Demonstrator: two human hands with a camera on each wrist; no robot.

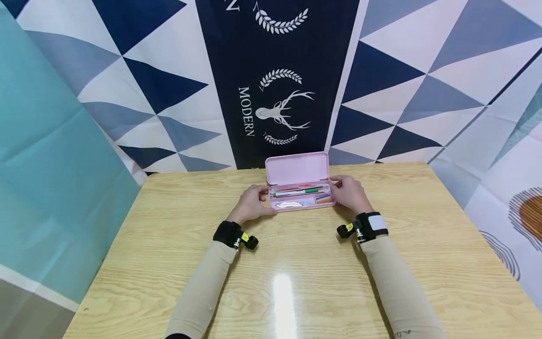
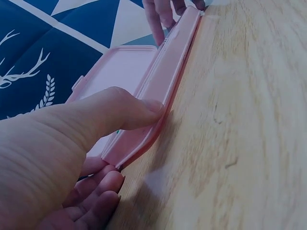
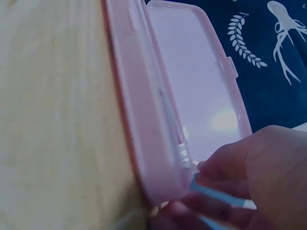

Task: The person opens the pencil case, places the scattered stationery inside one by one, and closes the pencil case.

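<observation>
A pink pencil case (image 1: 301,209) lies near the back edge of the table, its lid (image 1: 298,168) standing up behind it. Inside are a white and green pen (image 1: 296,192), other slim items and a small orange-brown piece (image 1: 324,200). My left hand (image 1: 251,205) grips the left end. In the left wrist view its thumb (image 2: 144,112) presses the front wall, with the other fingers curled at the end. At the right end, my right hand (image 1: 350,193) holds the case, thumb at the rim and fingers low around the corner, partly blurred in the right wrist view.
The wooden table (image 1: 313,273) stretches out in front of the case. Behind it hangs a patterned cloth (image 1: 169,94) with triangles and a dark deer panel, close to the raised lid. A teal cloth (image 1: 51,155) hangs at the left.
</observation>
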